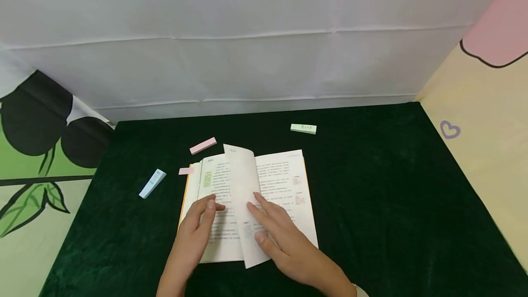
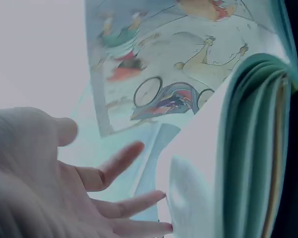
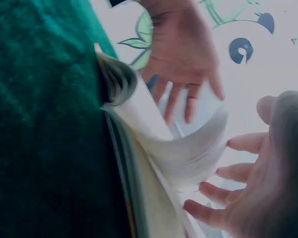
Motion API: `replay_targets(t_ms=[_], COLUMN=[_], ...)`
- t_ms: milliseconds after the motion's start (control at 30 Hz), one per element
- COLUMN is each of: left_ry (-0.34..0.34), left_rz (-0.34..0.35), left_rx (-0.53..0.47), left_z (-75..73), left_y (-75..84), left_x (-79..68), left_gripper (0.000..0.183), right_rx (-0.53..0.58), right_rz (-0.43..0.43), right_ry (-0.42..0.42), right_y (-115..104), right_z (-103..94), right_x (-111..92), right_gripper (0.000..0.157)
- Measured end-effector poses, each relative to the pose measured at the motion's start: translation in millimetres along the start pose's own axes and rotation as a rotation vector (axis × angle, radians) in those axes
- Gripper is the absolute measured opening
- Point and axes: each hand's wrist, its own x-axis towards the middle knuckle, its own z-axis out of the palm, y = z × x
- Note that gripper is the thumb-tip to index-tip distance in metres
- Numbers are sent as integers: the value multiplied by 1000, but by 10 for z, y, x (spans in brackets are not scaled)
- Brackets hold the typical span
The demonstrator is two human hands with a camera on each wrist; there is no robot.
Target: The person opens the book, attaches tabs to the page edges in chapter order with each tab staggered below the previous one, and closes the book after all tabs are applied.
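An open printed book [image 1: 305, 223] lies on dark green cloth, with one page [image 1: 241, 173] raised and curving near its middle. My right hand [image 1: 288, 242] lays its extended, spread fingers along this raised page. In the right wrist view, the right fingertips [image 3: 203, 187] are right at the page's edge. Over the left page's lower half, my left hand [image 1: 194, 223] has loosely bent fingers and holds nothing. The left wrist view shows those fingers spread beside the curved pages [image 2: 193, 163]. A green strip [image 1: 207, 179] is on the left page, and a pink tab [image 1: 186, 171] sticks out from the left edge.
A pink sticky-note strip [image 1: 203, 145] lies above the book's left corner. A blue strip [image 1: 152, 184] is farther left, and a pale green one [image 1: 303, 129] sits behind the right page. White fabric [image 1: 264, 68] hangs along the cloth's far edge; printed panels flank both sides.
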Motion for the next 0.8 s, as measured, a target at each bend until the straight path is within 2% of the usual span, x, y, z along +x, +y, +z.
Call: replay_targets(t_ms=[100,200,300,400,533,600,700,800], left_ry=[0,-10,3,34,114,166,244,334], left_rz=[-21,-86,-140,-182,-188,-185,-138,-44], left_rx=[-76,-122,-168,-187,-79,-4,104,215], left_z=[-74,-126,-183,-262,-338,-346,-313,-260], left_y=[-32,-61,-100,-129,-118,-88,-36,16], left_x=[-1,5,6,6,23,16,-16,-59], left_gripper=[55,47,43,50,53,49,46,48], right_rx=[-132,-281,-399,-504,-682,-752,-805,-813], right_rz=[-98,-167,-193,-194,-192,-185,-177,-178], right_ry=[-8,-6,-16,-33,-52,-67,-83,-80], right_y=[22,44,63,75,86,86,78,68], right_z=[91,168,225,254,269,276,290,305], right_x=[78,143,187,211,240,259,292,328], right_gripper=[57,60,61,62,63,64,65,66])
